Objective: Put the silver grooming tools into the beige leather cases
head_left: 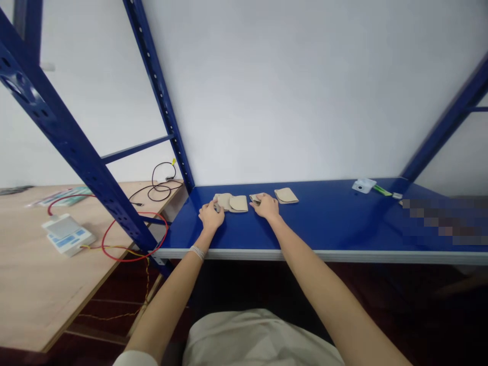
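Note:
Several small beige pouches lie in a row near the back of a blue shelf (328, 223). My left hand (211, 214) rests on the leftmost pouch (224, 200), fingers curled on its edge. My right hand (266, 207) is closed on the pouch (254, 197) in the middle of the row. Between the two hands lies another pouch (239, 203), untouched. One more pouch (285, 195) sits free just right of my right hand.
Blue rack uprights (160, 96) frame the shelf. A small white device (363, 185) with a green piece lies at the shelf's back right. On the left, a wooden table (34, 284) carries a white scale (66, 234), red and black cables (125, 244).

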`<action>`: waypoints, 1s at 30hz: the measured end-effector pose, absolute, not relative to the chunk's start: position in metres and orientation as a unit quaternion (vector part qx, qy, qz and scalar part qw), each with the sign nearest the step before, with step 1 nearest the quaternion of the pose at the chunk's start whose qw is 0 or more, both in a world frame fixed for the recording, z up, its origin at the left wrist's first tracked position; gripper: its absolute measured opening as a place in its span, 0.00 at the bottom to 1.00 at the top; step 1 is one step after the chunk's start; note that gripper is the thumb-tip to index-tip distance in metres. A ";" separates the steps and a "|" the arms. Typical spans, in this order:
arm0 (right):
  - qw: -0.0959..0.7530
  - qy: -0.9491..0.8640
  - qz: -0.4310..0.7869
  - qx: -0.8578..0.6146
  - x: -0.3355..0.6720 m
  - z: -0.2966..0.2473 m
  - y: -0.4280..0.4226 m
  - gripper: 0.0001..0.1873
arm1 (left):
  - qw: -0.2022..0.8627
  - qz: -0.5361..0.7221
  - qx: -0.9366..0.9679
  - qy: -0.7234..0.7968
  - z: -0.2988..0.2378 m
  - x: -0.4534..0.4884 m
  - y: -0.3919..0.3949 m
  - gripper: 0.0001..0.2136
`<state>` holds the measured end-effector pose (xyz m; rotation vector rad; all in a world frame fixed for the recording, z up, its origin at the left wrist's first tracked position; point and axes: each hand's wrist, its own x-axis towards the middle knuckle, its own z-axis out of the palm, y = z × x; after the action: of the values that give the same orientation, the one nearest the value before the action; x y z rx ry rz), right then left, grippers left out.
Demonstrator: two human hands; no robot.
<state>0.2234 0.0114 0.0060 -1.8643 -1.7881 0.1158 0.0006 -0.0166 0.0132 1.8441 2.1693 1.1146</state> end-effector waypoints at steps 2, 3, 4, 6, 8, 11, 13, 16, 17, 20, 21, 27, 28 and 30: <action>0.255 -0.659 0.030 -0.707 0.222 0.006 0.010 0.29 | 0.057 0.346 0.614 0.707 0.014 0.001 -0.016 0.21; 0.249 -0.650 0.028 -0.717 0.221 0.006 0.009 0.31 | 0.062 0.342 0.620 0.704 0.014 0.001 -0.016 0.20; 0.247 -0.639 0.025 -0.728 0.221 0.006 0.009 0.32 | 0.066 0.340 0.624 0.701 0.014 0.000 -0.015 0.20; 0.252 -0.628 0.017 -0.736 0.220 0.006 0.008 0.34 | 0.070 0.344 0.626 0.696 0.014 0.000 -0.014 0.20; 0.275 -0.644 0.005 -0.714 0.217 0.007 0.007 0.35 | 0.069 0.356 0.628 0.689 0.014 0.000 -0.015 0.20; 0.308 -0.728 0.003 -0.612 0.206 0.009 0.001 0.35 | 0.066 0.375 0.639 0.669 0.014 0.002 -0.018 0.20; 0.302 -0.784 0.022 -0.542 0.196 0.009 -0.005 0.39 | 0.063 0.380 0.652 0.653 0.014 0.004 -0.019 0.21; 0.285 -0.812 0.040 -0.508 0.184 0.008 -0.011 0.39 | 0.063 0.387 0.672 0.628 0.010 0.003 -0.016 0.21; 0.283 -0.810 0.038 -0.512 0.183 0.008 -0.011 0.35 | 0.070 0.396 0.680 0.614 0.008 0.003 -0.014 0.21; 0.272 -0.791 0.020 -0.548 0.186 0.009 -0.009 0.19 | 0.101 0.420 0.706 0.562 0.003 0.001 -0.010 0.20; 0.268 -0.780 0.011 -0.566 0.188 0.010 -0.007 0.16 | 0.108 0.416 0.715 0.552 0.002 0.001 -0.009 0.19; 0.297 -0.783 -0.026 -0.546 0.194 0.009 -0.004 0.19 | 0.028 0.317 0.716 0.621 0.005 0.006 -0.015 0.20; 0.300 -0.809 -0.022 -0.505 0.192 0.007 -0.004 0.21 | 0.016 0.300 0.716 0.630 0.005 0.007 -0.015 0.20; 0.283 -0.852 -0.004 -0.440 0.188 0.005 -0.005 0.23 | 0.011 0.277 0.718 0.638 0.006 0.008 -0.016 0.19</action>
<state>0.1881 -0.0049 0.0051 -1.1777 -2.2811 -0.0120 0.0085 -0.0160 0.0064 2.2405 1.9905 0.8655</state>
